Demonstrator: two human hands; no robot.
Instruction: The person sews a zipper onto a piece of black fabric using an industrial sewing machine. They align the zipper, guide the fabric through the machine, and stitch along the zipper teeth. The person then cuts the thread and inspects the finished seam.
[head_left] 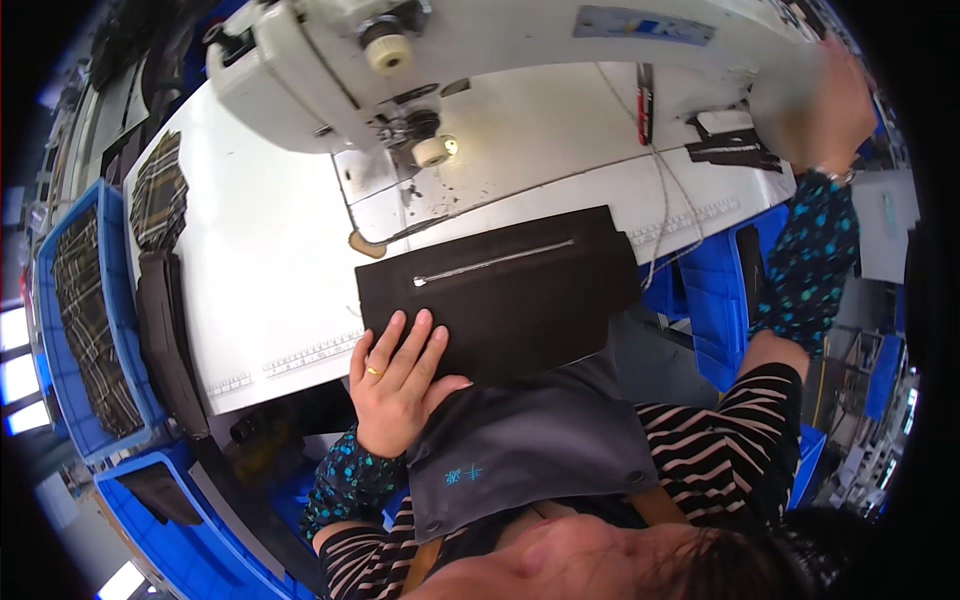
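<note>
At the near table edge, the left hand point(400, 385) lay flat, fingers spread, gripping nothing, pressing the corner of a black fabric panel point(500, 295) with a silver zipper point(493, 263). Beyond stood the white sewing machine point(420, 70). Far right, the blurred right hand point(830, 110) reached up by the machine's end; its grip could not be told.

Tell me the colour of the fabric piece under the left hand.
Black fabric piece, with a silver zipper; head view.
</note>
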